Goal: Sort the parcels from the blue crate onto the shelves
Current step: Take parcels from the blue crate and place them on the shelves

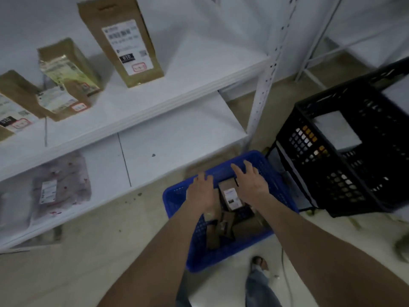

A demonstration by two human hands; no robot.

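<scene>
A blue crate (199, 258) stands on the floor below me with several brown parcels inside. One brown parcel with a white label (231, 194) lies near its far side. My left hand (201, 191) hovers over the crate's left part, fingers spread, palm down. My right hand (251, 181) reaches over the far rim, fingers apart, just right of the labelled parcel. Neither hand holds anything. On the upper white shelf (177, 85) stand a tall brown parcel (120, 38) and smaller brown parcels (66, 78) to its left. A soft patterned parcel (59, 187) lies on the lower shelf (159, 149).
A black crate (345, 151) stands right of the blue one, touching it, with a grey box inside. A perforated white shelf post (265, 83) rises between shelves and black crate. My leg and foot (259, 278) are just before the blue crate.
</scene>
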